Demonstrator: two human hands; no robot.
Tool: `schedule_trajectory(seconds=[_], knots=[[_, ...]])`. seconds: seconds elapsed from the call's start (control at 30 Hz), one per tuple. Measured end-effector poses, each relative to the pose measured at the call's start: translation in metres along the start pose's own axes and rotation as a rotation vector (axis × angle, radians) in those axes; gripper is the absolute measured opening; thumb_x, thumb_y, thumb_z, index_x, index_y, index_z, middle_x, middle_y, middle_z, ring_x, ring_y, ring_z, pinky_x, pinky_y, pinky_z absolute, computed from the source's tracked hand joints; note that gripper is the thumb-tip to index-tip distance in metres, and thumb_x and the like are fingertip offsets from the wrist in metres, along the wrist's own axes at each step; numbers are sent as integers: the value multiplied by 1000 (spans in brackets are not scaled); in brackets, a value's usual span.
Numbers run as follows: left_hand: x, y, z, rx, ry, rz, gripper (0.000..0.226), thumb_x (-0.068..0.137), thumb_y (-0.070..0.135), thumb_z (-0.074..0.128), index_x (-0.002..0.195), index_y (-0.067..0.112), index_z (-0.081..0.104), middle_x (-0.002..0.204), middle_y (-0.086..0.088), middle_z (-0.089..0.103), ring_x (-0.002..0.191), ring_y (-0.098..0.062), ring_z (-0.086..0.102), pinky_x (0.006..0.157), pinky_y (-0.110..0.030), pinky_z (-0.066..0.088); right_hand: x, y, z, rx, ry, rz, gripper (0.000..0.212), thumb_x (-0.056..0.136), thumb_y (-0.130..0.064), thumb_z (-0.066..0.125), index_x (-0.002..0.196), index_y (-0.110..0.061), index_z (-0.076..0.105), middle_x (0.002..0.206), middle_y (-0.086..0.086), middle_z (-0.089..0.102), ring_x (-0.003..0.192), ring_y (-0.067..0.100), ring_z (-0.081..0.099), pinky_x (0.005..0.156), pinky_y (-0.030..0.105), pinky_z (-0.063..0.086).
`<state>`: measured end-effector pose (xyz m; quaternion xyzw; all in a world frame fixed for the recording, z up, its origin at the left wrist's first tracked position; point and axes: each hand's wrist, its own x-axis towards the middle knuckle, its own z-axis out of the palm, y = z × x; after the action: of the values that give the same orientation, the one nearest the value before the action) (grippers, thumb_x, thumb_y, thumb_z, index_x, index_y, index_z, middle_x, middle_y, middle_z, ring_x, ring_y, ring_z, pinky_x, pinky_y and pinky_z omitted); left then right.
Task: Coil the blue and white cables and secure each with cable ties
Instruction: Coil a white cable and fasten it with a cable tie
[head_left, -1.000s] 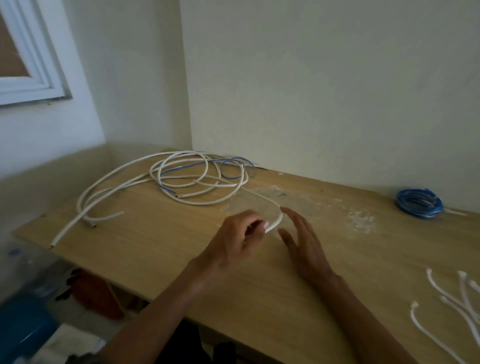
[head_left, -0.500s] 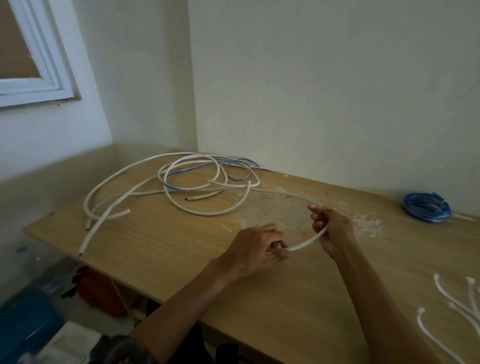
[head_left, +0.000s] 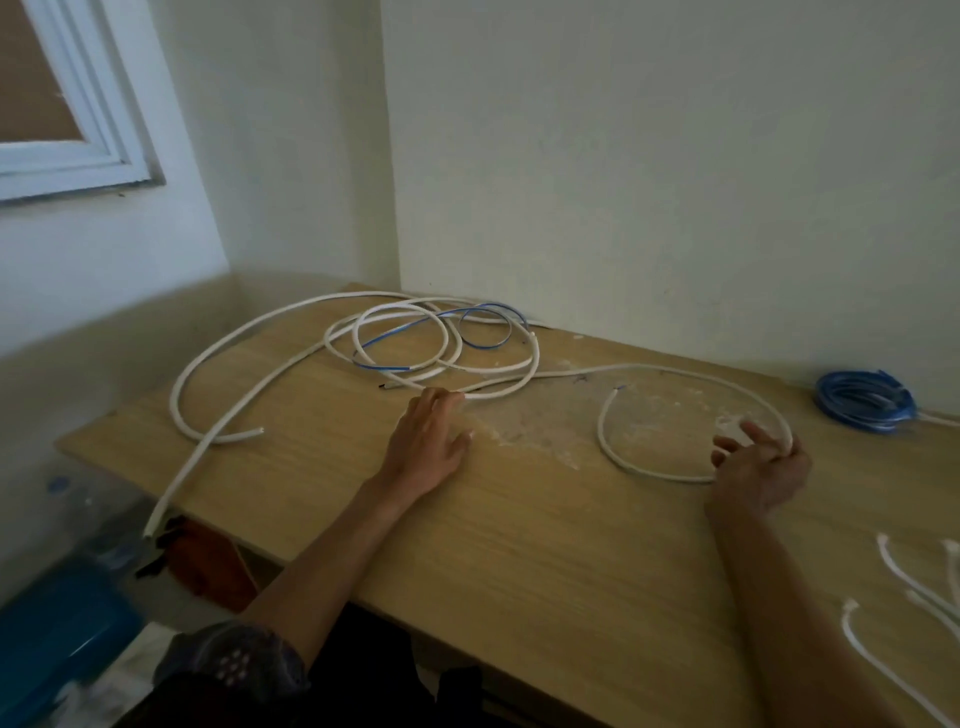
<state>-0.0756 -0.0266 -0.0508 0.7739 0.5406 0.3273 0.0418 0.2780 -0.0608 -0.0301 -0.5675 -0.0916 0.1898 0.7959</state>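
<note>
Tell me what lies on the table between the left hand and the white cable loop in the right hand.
Nothing visible blocks it. Between the left hand and the white cable loop held by the right hand lies only bare table with pale smears.

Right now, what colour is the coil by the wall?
The coil is blue; head view.

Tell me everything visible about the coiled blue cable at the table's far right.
The blue cable coil is thin, glossy, plastic-looking cable wound into a ring of many close turns. It lies flat on the wooden table at the far right, close to the wall. A white strand leads from its right side to the picture's edge. Whether a tie binds it is too small to tell. The right hand, gripping the white cable, is nearest but apart.
</note>
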Motion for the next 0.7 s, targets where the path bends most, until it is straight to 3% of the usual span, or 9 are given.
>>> schedule_trajectory(seconds=[0.17, 0.27, 0.33, 0.47, 0.6, 0.7], knots=[[9, 32, 5, 31, 148, 160, 41, 89, 19, 67, 129, 17, 61, 125, -5, 58, 114, -27, 56, 90, -44, 50, -9, 0, 4, -2, -18, -2, 37, 105, -11, 23, 139, -10, 39, 104, 10, 72, 43, 13, 57, 35, 19, 36], [30, 35, 12, 109, -85, 114, 58, 97, 19, 58, 152, 18, 38, 151, -6, 41, 133, -29, 44, 98, -46, 49, -11, -7, 7, 16, -10, -69, 38, 103, -10, 23, 136, -9, 42, 106, 9, 71, 46, 17, 57, 34, 19, 35], [49, 33, 21, 239, -202, 37, 61, 101, 18, 52, 157, 18, 29, 156, -5, 35, 137, -30, 39, 100, -46, 46, -12, -8, 7, 4, -31, -110, 37, 103, -10, 24, 134, -10, 44, 106, 7, 72, 46, 16, 58, 34, 19, 36], [79, 20, 30, 400, -135, -11, 33, 101, 6, 46, 129, 16, 61, 130, -8, 57, 117, -29, 56, 89, -43, 51, -7, -6, 1, 5, -16, -86, 37, 104, -10, 24, 134, -12, 45, 105, 7, 73, 46, 14, 59, 35, 21, 37], [95, 0, 23, 280, 13, -43, 35, 91, -5, 58, 120, 11, 67, 120, -13, 64, 110, -34, 60, 85, -45, 51, -3, -9, -3, 25, 6, -80, 38, 103, -9, 23, 133, -8, 46, 105, 10, 73, 47, 13, 59, 37, 22, 38], [95, -6, 16, 79, -33, 79, 43, 87, -10, 56, 125, 5, 67, 123, -16, 63, 112, -35, 60, 93, -46, 50, -2, -16, -6, 49, 27, -27, 33, 102, -8, 23, 122, -16, 48, 103, 7, 73, 48, 13, 60, 38, 21, 38]])
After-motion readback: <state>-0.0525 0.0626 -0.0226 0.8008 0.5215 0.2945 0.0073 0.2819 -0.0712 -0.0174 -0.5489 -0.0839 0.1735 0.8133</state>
